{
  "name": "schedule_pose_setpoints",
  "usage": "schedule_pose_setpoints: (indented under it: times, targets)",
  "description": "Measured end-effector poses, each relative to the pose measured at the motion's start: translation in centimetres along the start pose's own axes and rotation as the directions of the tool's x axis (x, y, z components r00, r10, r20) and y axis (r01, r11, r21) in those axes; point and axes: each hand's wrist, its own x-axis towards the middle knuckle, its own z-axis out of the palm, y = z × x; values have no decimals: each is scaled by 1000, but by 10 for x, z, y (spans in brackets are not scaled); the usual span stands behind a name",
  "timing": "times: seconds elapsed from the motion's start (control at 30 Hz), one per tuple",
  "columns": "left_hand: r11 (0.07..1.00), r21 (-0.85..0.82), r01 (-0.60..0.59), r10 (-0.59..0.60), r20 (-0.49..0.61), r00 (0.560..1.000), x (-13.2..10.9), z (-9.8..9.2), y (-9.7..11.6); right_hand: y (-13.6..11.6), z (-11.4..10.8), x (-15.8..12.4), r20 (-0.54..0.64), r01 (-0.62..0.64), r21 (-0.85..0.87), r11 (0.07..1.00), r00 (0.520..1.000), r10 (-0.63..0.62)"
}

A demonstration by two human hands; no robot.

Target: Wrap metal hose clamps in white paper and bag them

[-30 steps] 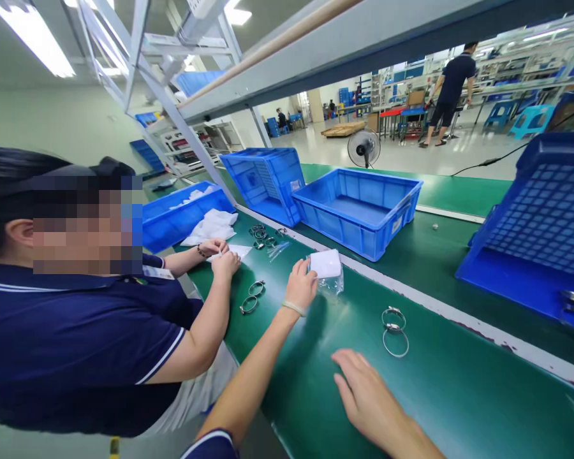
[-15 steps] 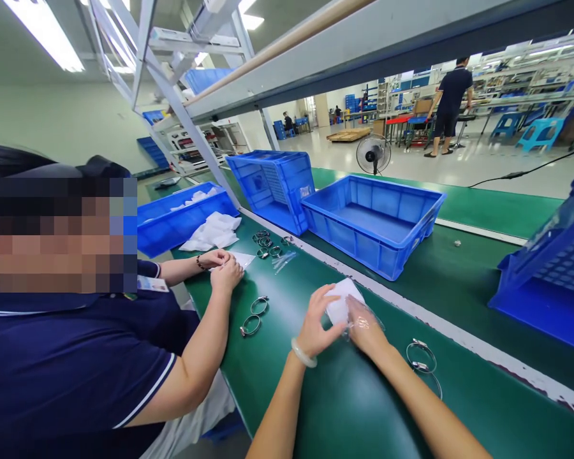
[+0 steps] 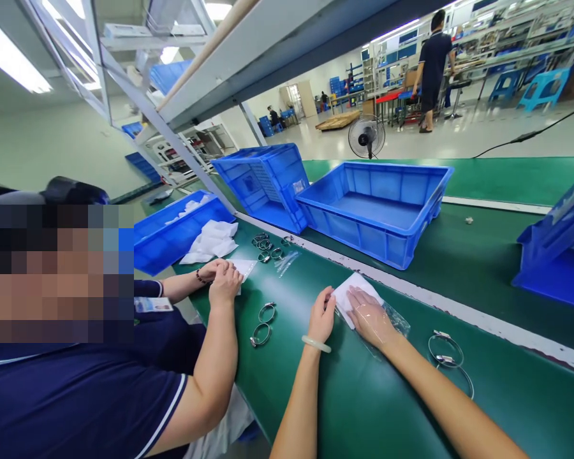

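A folded white sheet (image 3: pixel 355 283) lies on the green table in a clear plastic bag (image 3: pixel 396 319). My right hand (image 3: pixel 369 313) is inside the bag, fingers stretched flat on the sheet. At the sheet's left edge my left hand (image 3: pixel 322 311) is closed, pinching the rim of the bag between thumb and fingers; the exact grip is partly hidden. Two metal hose clamps (image 3: pixel 446 350) lie to the right of my right forearm. Another pair of hose clamps (image 3: pixel 261 334) rests left of my left hand.
A co-worker's hands (image 3: pixel 224 280) hold a white packet on the left. Beyond them are white pouches (image 3: pixel 211 242), small clamps (image 3: pixel 264 244) and thin clear bags (image 3: pixel 287 262). Blue crates (image 3: pixel 358 220) line the back; another blue crate (image 3: pixel 555 255) stands at right. A metal shelf beam (image 3: pixel 277 57) hangs overhead.
My right hand has flattened out over the white sheet, which now lies spread wider. My left hand has gone from spread fingers to closed at its edge. The view has shifted slightly.
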Motion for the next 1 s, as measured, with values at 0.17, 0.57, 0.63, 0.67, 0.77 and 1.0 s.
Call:
schedule_pose_setpoints:
  times: [0.17,0.57,0.63,0.67,0.77,1.0]
  targets:
    - [999,-40,1,-1,8,1000,2,-2,-3,-3,0,-2,20,-51,-21,998,998,51]
    - [981,130,-142,130,96,987,-2,-1,-2,-9,-11,-22,-9,-109,-30,994,994,109]
    - [968,173,-181,164,108,981,-3,0,2,-7,-8,-26,-16,-105,-33,994,994,104]
    - [961,192,-199,180,112,977,-4,0,3,-7,-7,-28,-22,-104,-35,994,994,103]
    - [944,228,-238,214,125,969,-4,2,5,-3,-8,-31,-41,-110,-40,993,993,108]
    - [919,265,-293,251,180,951,-8,6,11,-2,-23,-35,-85,-132,-49,990,988,127]
